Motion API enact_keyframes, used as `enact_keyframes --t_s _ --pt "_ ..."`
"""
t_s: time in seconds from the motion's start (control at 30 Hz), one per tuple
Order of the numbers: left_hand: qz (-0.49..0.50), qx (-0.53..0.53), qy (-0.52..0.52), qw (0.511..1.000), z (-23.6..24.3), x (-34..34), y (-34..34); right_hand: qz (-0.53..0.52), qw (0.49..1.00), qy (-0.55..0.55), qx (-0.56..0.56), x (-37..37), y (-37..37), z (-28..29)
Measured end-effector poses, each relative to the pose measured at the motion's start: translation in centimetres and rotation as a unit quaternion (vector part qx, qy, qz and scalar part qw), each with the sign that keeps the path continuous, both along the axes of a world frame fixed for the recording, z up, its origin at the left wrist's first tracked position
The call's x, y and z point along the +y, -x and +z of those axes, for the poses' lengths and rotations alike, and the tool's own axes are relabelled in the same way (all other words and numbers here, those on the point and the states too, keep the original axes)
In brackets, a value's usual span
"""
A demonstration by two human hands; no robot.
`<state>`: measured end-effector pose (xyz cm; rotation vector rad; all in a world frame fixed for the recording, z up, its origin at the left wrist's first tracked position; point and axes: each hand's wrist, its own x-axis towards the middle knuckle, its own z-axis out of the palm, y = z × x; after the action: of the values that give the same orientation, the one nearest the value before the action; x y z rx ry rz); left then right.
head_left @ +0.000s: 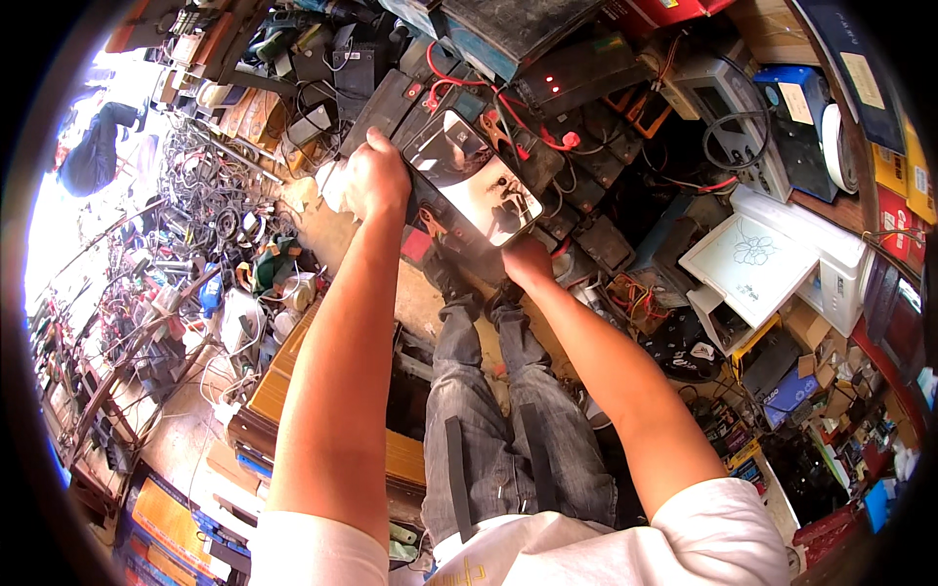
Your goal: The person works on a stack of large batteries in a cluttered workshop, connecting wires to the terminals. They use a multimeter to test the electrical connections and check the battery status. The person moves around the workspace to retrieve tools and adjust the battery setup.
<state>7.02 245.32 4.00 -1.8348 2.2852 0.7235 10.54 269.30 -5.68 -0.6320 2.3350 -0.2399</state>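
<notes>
Between both hands I hold a dark rectangular box [484, 190] with a glossy, mirror-like face, tilted so that bright reflections show in it. My left hand [379, 181] is closed on its left end, thumb uppermost. At the near right corner my right hand [528, 262] grips it from below; most of those fingers are hidden behind the box. Just beyond it lie dark batteries [396, 103], red cables [503, 96] and a copper-coloured clamp [491, 129].
A dark unit with red lights [552, 83] sits at the far side. To the right stands a white machine with a drawing on its lid [750, 262]. Tangled wires and parts [205, 186] heap up at the left. Wooden-sided cases [283, 376] stand beside my legs.
</notes>
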Motion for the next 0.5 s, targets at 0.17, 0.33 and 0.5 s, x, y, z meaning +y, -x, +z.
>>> enact_keyframes --t_s 0.17,0.33,0.5 --pt "-0.002 0.002 -0.006 1.000 0.0 -0.1 0.0 0.166 0.986 -0.027 0.012 0.0 0.1 1.1" --pt "-0.014 -0.006 -0.004 1.000 0.0 -0.1 -0.2 0.086 0.995 -0.035 0.030 -0.7 -0.4 0.4" --pt "-0.008 -0.006 -0.013 1.000 0.1 -0.1 -0.1 0.079 0.996 -0.049 -0.004 -1.2 0.8 2.3"
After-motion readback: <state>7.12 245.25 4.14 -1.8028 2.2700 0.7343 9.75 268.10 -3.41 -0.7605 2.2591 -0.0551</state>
